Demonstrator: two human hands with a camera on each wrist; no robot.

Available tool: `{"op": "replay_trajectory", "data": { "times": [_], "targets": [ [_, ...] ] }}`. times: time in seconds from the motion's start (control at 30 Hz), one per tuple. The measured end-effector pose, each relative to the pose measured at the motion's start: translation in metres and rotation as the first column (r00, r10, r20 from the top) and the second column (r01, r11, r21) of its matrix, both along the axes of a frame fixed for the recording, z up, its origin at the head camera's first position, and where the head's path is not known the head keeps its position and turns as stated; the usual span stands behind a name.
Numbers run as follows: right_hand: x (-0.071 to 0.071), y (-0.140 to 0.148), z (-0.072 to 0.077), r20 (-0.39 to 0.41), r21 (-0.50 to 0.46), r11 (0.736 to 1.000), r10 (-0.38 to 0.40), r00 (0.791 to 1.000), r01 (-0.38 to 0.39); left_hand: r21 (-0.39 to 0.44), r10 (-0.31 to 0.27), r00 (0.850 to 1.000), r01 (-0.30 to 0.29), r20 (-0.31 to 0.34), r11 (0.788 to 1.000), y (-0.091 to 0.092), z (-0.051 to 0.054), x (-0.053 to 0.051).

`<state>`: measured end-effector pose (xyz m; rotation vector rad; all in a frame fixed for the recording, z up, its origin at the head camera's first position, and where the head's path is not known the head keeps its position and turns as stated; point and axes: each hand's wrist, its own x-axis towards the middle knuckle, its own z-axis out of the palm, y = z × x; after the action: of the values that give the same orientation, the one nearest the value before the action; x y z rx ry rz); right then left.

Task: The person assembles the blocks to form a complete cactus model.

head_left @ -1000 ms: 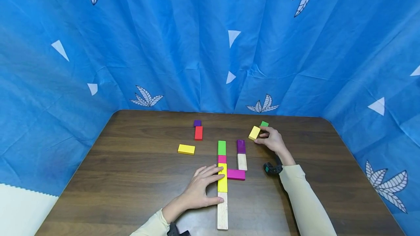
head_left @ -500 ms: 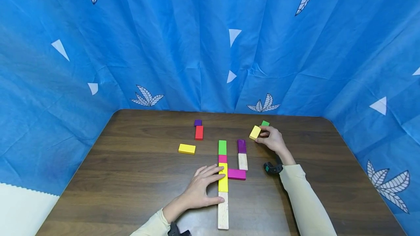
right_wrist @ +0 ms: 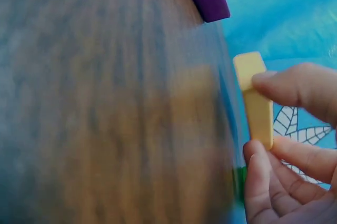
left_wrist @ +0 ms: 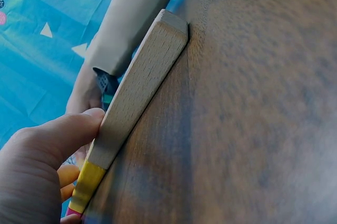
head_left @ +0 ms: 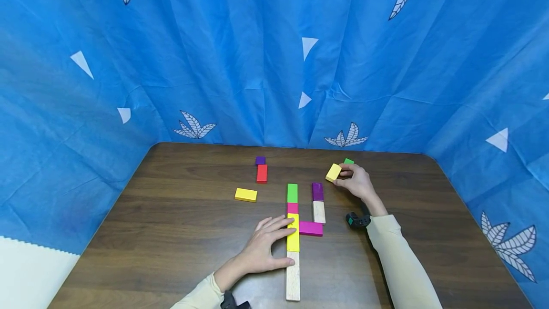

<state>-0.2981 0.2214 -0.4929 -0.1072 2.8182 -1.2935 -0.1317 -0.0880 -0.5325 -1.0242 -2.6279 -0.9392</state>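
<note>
My left hand (head_left: 262, 248) lies over a row of wooden blocks, its fingers loosely bent and spread. Its fingertips touch the long yellow block (head_left: 293, 242), and the thumb touches the long bare-wood block (left_wrist: 138, 82). Ahead in that row come a small pink block (head_left: 292, 208) and a green block (head_left: 292, 193). Farther back on the right, my right hand (head_left: 357, 182) pinches a short yellow block (right_wrist: 258, 109) between thumb and fingers. In the right wrist view this block appears raised off the table. A green block (head_left: 349, 161) is partly hidden behind that hand.
Beside the row lie a magenta block (head_left: 311, 229), a bare-wood block (head_left: 319, 212) and a purple block (head_left: 317, 191). To the left are a yellow block (head_left: 246, 195), a red one (head_left: 262, 174) and a small dark purple one (head_left: 260, 160). A blue curtain (head_left: 240, 61) surrounds the table.
The head view has shifted very slightly. Both hands keep almost the same places: the left on the row, the right pinching the short yellow block.
</note>
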Motion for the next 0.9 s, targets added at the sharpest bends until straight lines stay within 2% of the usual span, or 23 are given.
{"op": "replay_trajectory", "data": {
  "times": [0.3, 0.5, 0.63, 0.9],
  "targets": [
    [-0.008, -0.023, 0.019, -0.016, -0.026, 0.994, 0.106, 0.994, -0.107, 0.005, -0.001, 0.999, 0.001, 0.033, 1.0, 0.0, 0.002, 0.001],
    [-0.016, -0.049, 0.032, -0.008, -0.056, 0.971, 0.233, 0.972, -0.233, 0.007, 0.001, 1.0, -0.002, 0.023, 1.0, 0.0, 0.002, 0.0],
    [-0.022, -0.062, 0.033, 0.013, -0.048, 0.954, 0.296, 0.955, -0.295, 0.003, -0.002, 1.0, 0.002, 0.013, 1.0, 0.001, 0.002, -0.001],
    [-0.027, -0.079, 0.031, 0.075, -0.035, 0.933, 0.359, 0.93, -0.357, -0.017, 0.006, 1.0, -0.006, 0.007, 1.0, 0.0, 0.002, -0.001]
  ]
}}
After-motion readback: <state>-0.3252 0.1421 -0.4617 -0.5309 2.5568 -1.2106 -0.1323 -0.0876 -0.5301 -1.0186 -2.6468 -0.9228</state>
